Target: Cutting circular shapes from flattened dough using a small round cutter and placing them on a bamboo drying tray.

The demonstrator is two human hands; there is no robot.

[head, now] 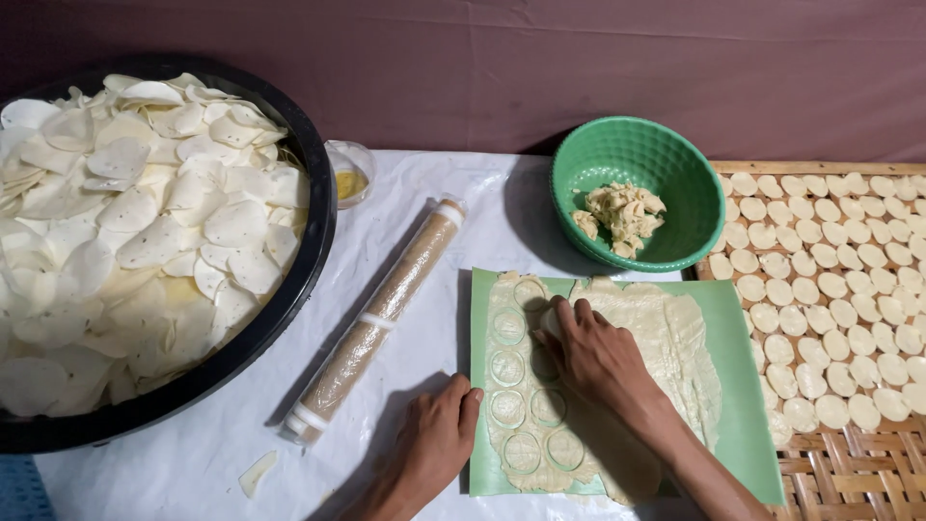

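The flat sheet of pale rolled dough (pixel 666 338) lies on a green square mat (pixel 748 386) on the white worktop (pixel 193 453), marked with round cuts. The right hand (pixel 598 357) presses down on it, fingers (pixel 564 323) curled over something small I cannot make out. The left hand (pixel 434 444) holds the mat's edge, fingers flat, likely so it cannot slide. A green plastic bowl (pixel 675 183) of dough scraps sits close behind.

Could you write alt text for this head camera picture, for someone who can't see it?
A right hand presses on rolled dough marked with circles on a green mat; the left hand steadies the mat's edge. Nearby: a rolling pin and a green bowl.
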